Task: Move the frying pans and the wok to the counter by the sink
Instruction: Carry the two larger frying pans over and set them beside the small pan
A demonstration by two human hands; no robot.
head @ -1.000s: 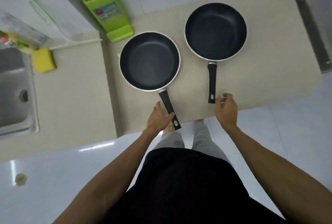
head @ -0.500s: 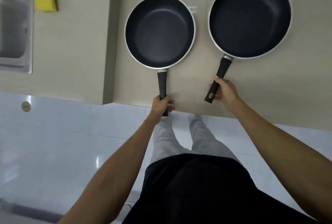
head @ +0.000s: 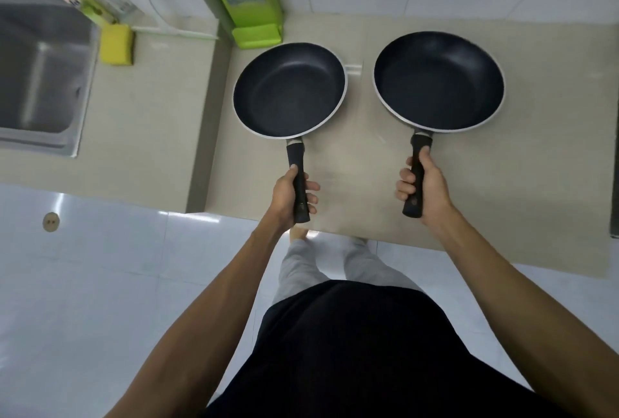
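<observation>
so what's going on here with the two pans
A person stands at a kitchen counter holding two dark pans by their black handles. The left hand grips the left pan, the right hand the right pan. Neither pan is yet over the counter by the sink, further left beside a yellow sponge.

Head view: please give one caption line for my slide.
Left hand and right hand hold two black non-stick frying pans by their handles.
</observation>
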